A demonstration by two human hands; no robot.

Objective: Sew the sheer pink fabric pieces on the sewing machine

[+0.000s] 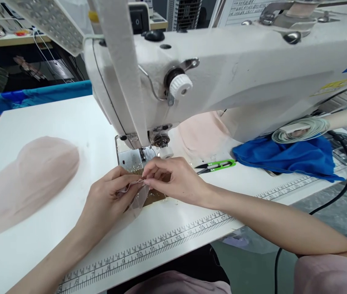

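Observation:
Just in front of the sewing machine's needle area, my left hand (110, 200) pinches a small piece of sheer pale fabric (139, 200) between thumb and fingers. My right hand (175, 179) pinches the same fabric's edge from the other side, its fingertips nearly meeting the left ones. The fabric hangs down below the fingers over a brown patch on the machine bed. Behind the hands is the white sewing machine (222, 69), with its metal needle plate (127, 158) partly covered by my hands.
Sheer pink fabric pieces (35, 175) lie on the white table at left, and another pink piece (202, 132) sits under the machine arm. Green-handled thread snips (218, 165) lie right of my hands, beside a blue cloth (290, 159). A printed ruler (161, 245) runs along the front edge.

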